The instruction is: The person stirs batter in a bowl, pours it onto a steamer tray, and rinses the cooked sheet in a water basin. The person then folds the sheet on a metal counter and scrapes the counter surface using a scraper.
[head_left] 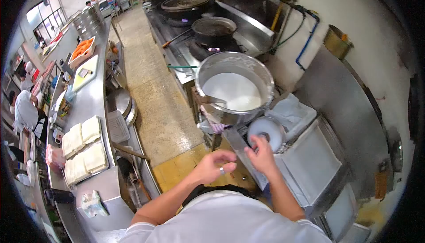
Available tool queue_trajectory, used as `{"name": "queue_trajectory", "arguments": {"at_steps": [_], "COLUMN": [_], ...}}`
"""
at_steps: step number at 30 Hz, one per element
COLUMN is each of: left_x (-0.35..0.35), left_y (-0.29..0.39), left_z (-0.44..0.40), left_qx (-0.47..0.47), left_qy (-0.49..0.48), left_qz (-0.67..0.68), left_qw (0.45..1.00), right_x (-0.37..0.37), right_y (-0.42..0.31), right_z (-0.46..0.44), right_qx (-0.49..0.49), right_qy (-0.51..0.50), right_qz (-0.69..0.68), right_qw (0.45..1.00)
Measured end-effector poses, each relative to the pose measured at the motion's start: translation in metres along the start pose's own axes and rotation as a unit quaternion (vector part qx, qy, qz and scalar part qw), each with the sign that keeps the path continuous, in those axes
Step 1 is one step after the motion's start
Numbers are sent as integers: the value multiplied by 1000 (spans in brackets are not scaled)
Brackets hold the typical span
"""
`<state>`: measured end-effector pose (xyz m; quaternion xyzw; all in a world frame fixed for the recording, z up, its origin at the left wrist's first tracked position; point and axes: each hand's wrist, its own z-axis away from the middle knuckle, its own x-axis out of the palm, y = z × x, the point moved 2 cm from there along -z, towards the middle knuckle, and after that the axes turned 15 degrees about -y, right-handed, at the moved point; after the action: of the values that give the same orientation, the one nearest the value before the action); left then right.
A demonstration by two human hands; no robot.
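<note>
My left hand (213, 167) hovers in front of my body with its fingers curled and a gap between them and the thumb. A ring is on one finger, and nothing shows in the grasp. My right hand (262, 154) is raised beside it, thumb and fingers apart, and appears empty. Just beyond it is a round, whitish translucent container or lid (276, 133) with a dark centre; whether the fingertips touch it I cannot tell. Ahead stands a large metal pot (269, 77) of white liquid (232, 90). A flat metal utensil (213, 99) lies across its near rim.
Dark pans (214, 29) sit on the lit stove beyond. To the right are a plastic bag (290, 110) and a pale tray (310, 159). The left counter (95, 97) bears white blocks (86, 150) and a carrot basket (83, 50). People work farther left.
</note>
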<state>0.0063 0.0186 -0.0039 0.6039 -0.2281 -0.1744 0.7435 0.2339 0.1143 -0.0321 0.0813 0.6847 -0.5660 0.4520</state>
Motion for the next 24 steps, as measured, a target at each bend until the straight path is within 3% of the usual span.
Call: {"name": "queue_trajectory", "arguments": {"at_steps": [2, 3, 5, 7, 9, 12, 15, 19, 24], "left_x": [32, -68, -71, -69, -73, -62, -59, -53, -44], "left_y": [52, 86, 130, 172, 204, 218, 224, 231, 238], "left_z": [-5, 28, 34, 49, 56, 53, 53, 47, 42], "left_qx": [144, 195, 325, 327, 351, 409, 401, 362, 346], "left_qy": [-84, -134, -220, -327, -408, -435, -447, -481, -520], "left_qz": [44, 20, 17, 95, 88, 99, 127, 141, 174], "left_qw": [985, 971, 920, 882, 838, 796, 789, 786, 761], "right_x": [-43, 4, -3, 1, 8, 18, 27, 15, -76], "right_y": [-38, -108, -148, -184, -204, -223, -210, -203, -160], "right_z": [0, -92, -117, -140, -159, -177, -193, -201, -229], "right_qx": [-44, -72, -103, -138, -167, -192, -202, -190, -116], "right_qy": [23, 34, 30, 30, 27, 25, -21, 53, 223], "right_qz": [1, -47, 12, 27, 66, 118, 157, 194, 249], "right_qw": [999, 996, 994, 990, 983, 974, 966, 961, 935]}}
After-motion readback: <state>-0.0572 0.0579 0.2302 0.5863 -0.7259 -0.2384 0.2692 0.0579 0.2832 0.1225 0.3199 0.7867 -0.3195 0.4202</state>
